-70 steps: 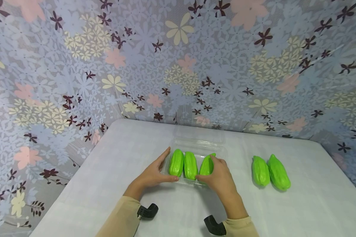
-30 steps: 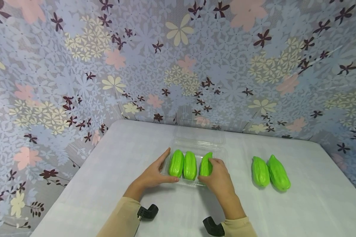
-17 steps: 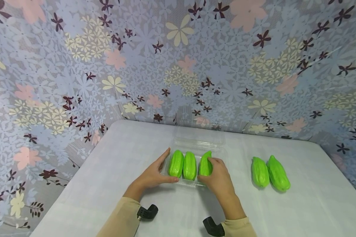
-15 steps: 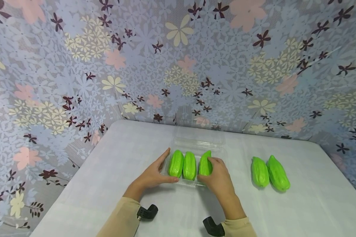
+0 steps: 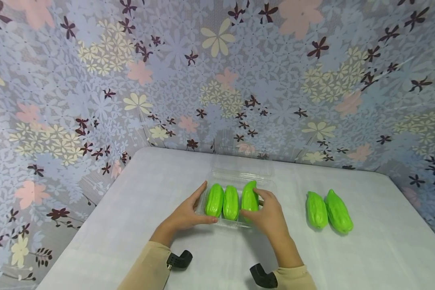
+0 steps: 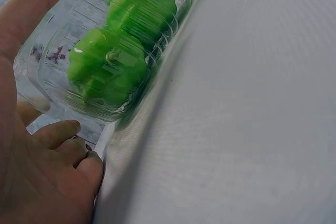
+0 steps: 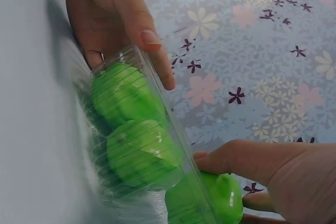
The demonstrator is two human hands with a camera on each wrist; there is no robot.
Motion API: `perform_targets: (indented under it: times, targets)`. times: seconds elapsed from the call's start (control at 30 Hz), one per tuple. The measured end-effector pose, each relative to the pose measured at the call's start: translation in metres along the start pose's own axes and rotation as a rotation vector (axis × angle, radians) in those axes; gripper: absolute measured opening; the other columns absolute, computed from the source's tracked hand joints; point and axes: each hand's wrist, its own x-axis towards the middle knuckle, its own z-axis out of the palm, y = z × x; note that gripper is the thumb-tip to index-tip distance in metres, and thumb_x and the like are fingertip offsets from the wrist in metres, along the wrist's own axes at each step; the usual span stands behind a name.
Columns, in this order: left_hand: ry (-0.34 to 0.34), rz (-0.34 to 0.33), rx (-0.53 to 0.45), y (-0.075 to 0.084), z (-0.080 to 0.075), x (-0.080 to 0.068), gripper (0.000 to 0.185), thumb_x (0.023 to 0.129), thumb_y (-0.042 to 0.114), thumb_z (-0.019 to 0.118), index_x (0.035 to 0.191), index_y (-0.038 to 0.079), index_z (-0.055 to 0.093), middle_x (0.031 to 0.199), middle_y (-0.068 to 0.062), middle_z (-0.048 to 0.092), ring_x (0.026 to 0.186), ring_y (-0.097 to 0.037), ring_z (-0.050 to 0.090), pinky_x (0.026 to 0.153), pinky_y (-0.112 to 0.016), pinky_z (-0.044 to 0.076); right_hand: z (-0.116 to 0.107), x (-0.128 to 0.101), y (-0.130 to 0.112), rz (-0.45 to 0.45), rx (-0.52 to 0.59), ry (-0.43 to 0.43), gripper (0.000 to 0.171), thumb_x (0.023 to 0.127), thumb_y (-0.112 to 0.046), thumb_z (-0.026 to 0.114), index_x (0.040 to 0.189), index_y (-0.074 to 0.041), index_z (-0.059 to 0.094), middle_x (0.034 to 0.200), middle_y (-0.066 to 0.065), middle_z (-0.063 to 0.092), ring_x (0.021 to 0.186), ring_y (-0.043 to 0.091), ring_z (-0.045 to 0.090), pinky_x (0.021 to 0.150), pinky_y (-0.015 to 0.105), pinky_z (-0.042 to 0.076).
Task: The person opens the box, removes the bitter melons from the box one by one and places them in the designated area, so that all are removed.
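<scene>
A clear plastic container (image 5: 264, 182) with its lid (image 5: 243, 166) folded back stands mid-table. Three green ridged gourds lie in it side by side: the left one (image 5: 214, 200), the middle one (image 5: 231, 202) and the right one (image 5: 249, 196). My right hand (image 5: 267, 215) grips the right gourd (image 7: 212, 199) from the front and side. My left hand (image 5: 186, 213) holds the container's front left corner, thumb along the front wall and index finger up the left wall. In the left wrist view the gourds (image 6: 107, 69) show through the container wall (image 6: 52, 51).
Two more green gourds (image 5: 316, 209) (image 5: 338, 211) lie loose on the white table (image 5: 137, 209) to the right of the container. Floral-patterned walls (image 5: 217, 80) close in the table at the back and on both sides.
My right hand has shifted the right gourd leftwards and straightened it, so it now lies close beside the middle one. The left hand has stayed on the container's corner.
</scene>
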Motion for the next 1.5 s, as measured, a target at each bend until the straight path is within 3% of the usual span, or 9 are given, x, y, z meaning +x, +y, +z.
perform_targets:
  times: [0.27,0.5,1.03,1.5]
  targets:
    - [-0.009,0.008,-0.011,0.000,0.000,0.000,0.120,0.074,0.037,0.091,0.164,0.024,0.013,0.167,0.001,0.012,0.151,-0.027,0.015,0.120,-0.043,0.023,-0.006,0.000,0.001,-0.012,0.068,0.017,0.079,0.079,-0.019,0.088,0.146,0.001,0.049,0.151,0.023,0.041,0.126,0.047,0.052,0.096,0.054,0.052]
    - [-0.008,-0.011,-0.007,0.001,0.000,0.000,0.122,0.073,0.038,0.092,0.164,0.025,0.013,0.166,0.006,0.013,0.150,-0.023,0.017,0.119,-0.039,0.023,-0.013,0.000,0.000,-0.006,0.074,0.031,0.079,0.080,-0.018,0.087,0.146,0.000,0.049,0.151,0.023,0.040,0.127,0.046,0.052,0.096,0.053,0.052]
    - [-0.006,0.007,-0.028,0.003,0.000,-0.002,0.117,0.075,0.028,0.091,0.164,0.026,0.015,0.167,-0.001,0.014,0.151,-0.027,0.016,0.119,-0.044,0.024,-0.029,0.001,0.002,0.032,0.102,0.022,0.080,0.081,-0.017,0.085,0.149,-0.003,0.046,0.154,0.022,0.035,0.130,0.045,0.049,0.094,0.052,0.054]
    - [-0.005,-0.009,-0.003,0.000,0.000,0.000,0.122,0.073,0.038,0.092,0.164,0.025,0.013,0.166,0.005,0.014,0.151,-0.022,0.016,0.119,-0.039,0.022,-0.046,-0.001,0.008,0.074,0.106,0.040,0.080,0.083,-0.017,0.083,0.152,-0.004,0.043,0.157,0.024,0.031,0.133,0.047,0.045,0.093,0.053,0.055]
